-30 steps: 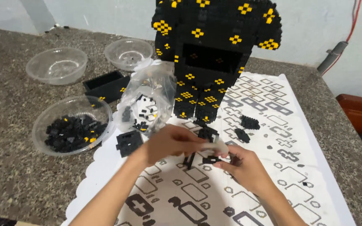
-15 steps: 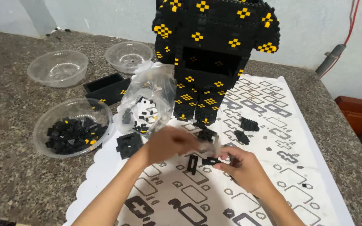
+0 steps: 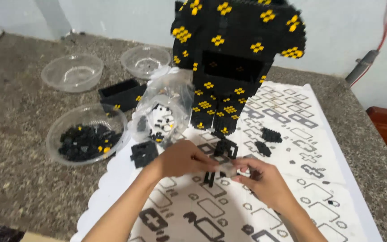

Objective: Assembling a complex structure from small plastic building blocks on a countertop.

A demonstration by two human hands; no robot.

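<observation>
My left hand [image 3: 182,158] and my right hand [image 3: 264,180] meet over a white patterned mat [image 3: 337,179], both pinching a small clear plastic packet [image 3: 227,169]. A small black brick assembly [image 3: 211,175] sits just under the hands. Behind them stands a tall black block model with yellow dots [image 3: 234,58]. A clear bag of small black and white bricks [image 3: 164,112] stands left of the model.
A clear bowl of black and yellow bricks [image 3: 86,139] sits at the left, with two empty clear bowls [image 3: 72,71] [image 3: 145,60] behind it. A black tray [image 3: 121,93] and loose black pieces [image 3: 143,153] [image 3: 270,134] lie around. The stone counter's edge is near the bottom left.
The view has shifted slightly. Both hands stay together over the mat, working the small packet; the left hand has closed in a little toward the right.
</observation>
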